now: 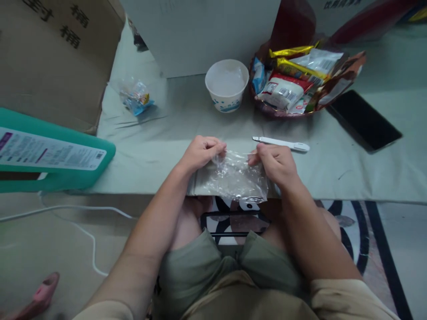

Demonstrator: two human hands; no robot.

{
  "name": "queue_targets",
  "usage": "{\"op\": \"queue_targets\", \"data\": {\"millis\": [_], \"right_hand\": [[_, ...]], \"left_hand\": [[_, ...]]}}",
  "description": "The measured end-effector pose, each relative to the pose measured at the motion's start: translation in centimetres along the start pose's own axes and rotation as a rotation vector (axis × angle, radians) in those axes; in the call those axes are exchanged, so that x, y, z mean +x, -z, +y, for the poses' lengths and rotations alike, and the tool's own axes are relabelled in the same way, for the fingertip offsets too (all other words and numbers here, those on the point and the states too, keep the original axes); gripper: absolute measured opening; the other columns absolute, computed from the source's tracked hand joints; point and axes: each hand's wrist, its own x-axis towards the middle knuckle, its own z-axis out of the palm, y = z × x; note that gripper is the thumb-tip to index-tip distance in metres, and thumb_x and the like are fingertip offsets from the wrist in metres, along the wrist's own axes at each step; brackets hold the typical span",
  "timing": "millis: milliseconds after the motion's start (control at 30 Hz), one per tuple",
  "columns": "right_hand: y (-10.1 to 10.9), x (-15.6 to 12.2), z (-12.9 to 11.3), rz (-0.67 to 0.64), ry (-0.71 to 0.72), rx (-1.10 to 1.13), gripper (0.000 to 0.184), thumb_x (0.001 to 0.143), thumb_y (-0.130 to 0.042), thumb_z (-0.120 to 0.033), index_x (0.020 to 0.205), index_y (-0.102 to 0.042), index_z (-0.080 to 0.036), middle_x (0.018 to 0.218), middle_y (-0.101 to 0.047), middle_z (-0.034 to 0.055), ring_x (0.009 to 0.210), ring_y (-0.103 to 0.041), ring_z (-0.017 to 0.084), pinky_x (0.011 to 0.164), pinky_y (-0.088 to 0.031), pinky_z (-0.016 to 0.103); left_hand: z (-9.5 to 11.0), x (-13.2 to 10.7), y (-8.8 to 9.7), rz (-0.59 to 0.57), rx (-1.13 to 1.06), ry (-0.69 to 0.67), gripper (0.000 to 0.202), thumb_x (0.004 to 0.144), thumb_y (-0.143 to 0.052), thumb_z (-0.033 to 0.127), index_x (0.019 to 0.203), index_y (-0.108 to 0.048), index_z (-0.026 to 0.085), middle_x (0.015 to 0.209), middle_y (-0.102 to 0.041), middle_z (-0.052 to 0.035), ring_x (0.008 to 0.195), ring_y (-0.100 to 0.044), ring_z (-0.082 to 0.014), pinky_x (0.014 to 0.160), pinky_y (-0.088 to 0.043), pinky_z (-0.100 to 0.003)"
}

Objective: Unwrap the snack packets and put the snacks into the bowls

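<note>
Between my two hands a clear plastic bag [238, 175] is stretched, crinkled and see-through, hanging at the table's front edge. My left hand [203, 153] pinches its upper left corner between thumb and fingers. The upper right corner is pinched by my right hand [275, 162]. Just beyond my right hand lies a white utility knife [283, 144] on the cloth, with a short stretch of blade showing at its left end. A white paper cup [227, 86] with blue print stands upright farther back.
A basket [283, 112] of wrapped snacks stands at back right, beside a black phone [367, 120]. Left are a small clear packet [136, 98], a green container [60, 151] and a cardboard box [50, 66]. A white box [207, 35] stands behind the cup. A cable [90, 207] crosses the floor.
</note>
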Motion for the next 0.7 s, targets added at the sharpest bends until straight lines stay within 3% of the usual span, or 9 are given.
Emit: {"op": "queue_targets", "data": {"millis": [67,100,167,233,300,367,467,567,700], "right_hand": [[-0.2,0.1,0.1,0.035,0.022,-0.035,0.019,0.088,-0.069,-0.038,0.077,-0.073,-0.024,0.084,-0.075,0.0047,0.081,-0.069,0.020,0.078,-0.055,0.037],[-0.2,0.2,0.2,0.043,0.021,-0.011,0.018,0.080,-0.077,-0.037,0.094,-0.074,-0.025,0.097,-0.075,0.0049,0.087,-0.070,0.021,0.078,-0.056,0.037],[-0.4,0.3,0.3,0.040,-0.034,0.101,0.065,0.070,-0.085,-0.037,0.130,-0.061,-0.031,0.114,-0.071,0.0057,0.091,-0.069,0.022,0.077,-0.058,0.038],[-0.6,0.3,0.3,0.028,-0.120,0.201,0.084,0.069,-0.086,-0.038,0.143,-0.047,-0.033,0.106,-0.070,0.0040,0.081,-0.068,0.020,0.074,-0.058,0.037],[-0.8,0.4,0.2,0.030,-0.167,0.247,0.071,0.071,-0.083,-0.037,0.135,-0.052,-0.031,0.088,-0.068,-0.0001,0.073,-0.064,0.018,0.071,-0.056,0.036],[-1.0,0.4,-0.1,0.061,-0.163,0.260,0.044,0.073,-0.080,-0.035,0.112,-0.061,-0.027,0.079,-0.065,-0.0021,0.072,-0.063,0.017,0.071,-0.054,0.034],[-1.1,0.5,-0.3,0.120,-0.131,0.265,0.022,0.075,-0.074,-0.035,0.082,-0.057,-0.024,0.082,-0.068,-0.0007,0.077,-0.064,0.015,0.073,-0.052,0.032],[-0.7,0.4,-0.2,0.019,-0.171,0.216,0.021,0.079,-0.072,-0.039,0.084,-0.058,-0.024,0.075,-0.069,-0.0014,0.067,-0.062,0.014,0.064,-0.049,0.030],[0.3,0.1,0.1,-0.027,-0.213,0.174,0.026,0.084,-0.069,-0.044,0.102,-0.066,-0.025,0.056,-0.057,-0.0063,0.046,-0.050,0.013,0.049,-0.038,0.028]], "left_hand": [[-0.1,0.1,0.1,0.019,-0.042,-0.034,0.034,0.079,-0.078,0.048,0.064,-0.074,0.018,0.080,-0.073,-0.0066,0.071,-0.062,-0.0137,0.069,-0.050,-0.028],[-0.2,0.2,0.1,0.049,-0.104,-0.055,0.032,0.076,-0.081,0.047,0.064,-0.073,0.018,0.082,-0.072,-0.0063,0.073,-0.063,-0.0138,0.070,-0.051,-0.029],[-0.6,0.4,0.1,0.130,-0.281,-0.093,0.033,0.067,-0.088,0.045,0.066,-0.068,0.018,0.086,-0.071,-0.0046,0.077,-0.064,-0.0139,0.074,-0.053,-0.028],[-0.9,0.5,0.0,0.186,-0.472,-0.093,0.040,0.060,-0.093,0.045,0.079,-0.067,0.021,0.093,-0.071,-0.0019,0.083,-0.066,-0.0141,0.078,-0.055,-0.029],[-0.9,0.6,-0.1,0.154,-0.609,-0.049,0.058,0.056,-0.095,0.045,0.103,-0.066,0.029,0.106,-0.073,-0.0004,0.091,-0.070,-0.0160,0.082,-0.057,-0.031],[-0.7,0.4,-0.3,0.004,-0.657,0.040,0.073,0.057,-0.095,0.045,0.121,-0.061,0.032,0.115,-0.074,-0.0028,0.097,-0.073,-0.0202,0.084,-0.059,-0.035],[-0.6,0.2,-0.5,-0.233,-0.556,0.196,0.054,0.067,-0.089,0.040,0.113,-0.067,0.020,0.100,-0.077,-0.0081,0.085,-0.076,-0.0214,0.077,-0.060,-0.034],[-0.6,0.1,-0.4,-0.199,-0.455,0.235,0.028,0.077,-0.080,0.036,0.093,-0.069,0.015,0.078,-0.074,-0.0050,0.065,-0.071,-0.0149,0.063,-0.056,-0.027],[-0.5,-0.2,0.0,-0.160,-0.375,0.193,0.026,0.081,-0.078,0.036,0.100,-0.068,0.020,0.055,-0.062,0.0046,0.044,-0.057,-0.0107,0.044,-0.043,-0.021]]}}
